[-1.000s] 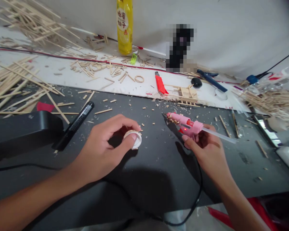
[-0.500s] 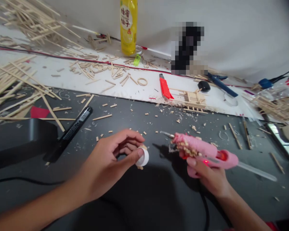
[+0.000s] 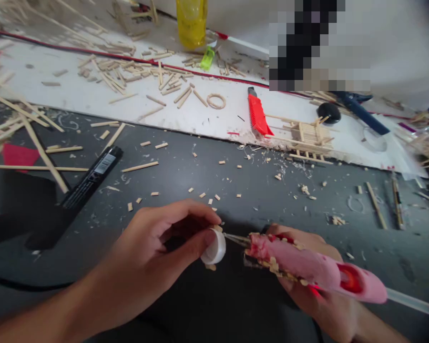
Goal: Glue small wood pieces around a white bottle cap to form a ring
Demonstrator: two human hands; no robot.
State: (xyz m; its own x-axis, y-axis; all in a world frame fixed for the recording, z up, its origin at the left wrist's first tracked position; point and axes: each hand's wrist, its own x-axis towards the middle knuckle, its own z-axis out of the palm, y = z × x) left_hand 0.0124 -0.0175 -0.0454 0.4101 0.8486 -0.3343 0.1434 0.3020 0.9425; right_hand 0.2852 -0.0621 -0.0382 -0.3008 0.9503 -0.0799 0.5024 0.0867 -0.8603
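My left hand pinches a small white bottle cap between thumb and fingers. Small bits of wood stick out at the cap's upper and lower edges. My right hand is wrapped round a pink glue gun. Its metal nozzle points left, with the tip at the cap's upper right edge; whether it touches I cannot tell. Wood chips cling to the gun's body, a red light glows on it, and a clear glue stick sticks out of its back.
A black marker lies at left beside wooden sticks. Across the white strip are short stick pieces, a wooden ring, a red utility knife and a small wooden stick model. A yellow bottle stands behind. Wood bits litter the dark table.
My right hand has brought the glue gun left and down, so its nozzle is now at the cap. The view has tilted downward; my left hand still holds the cap.
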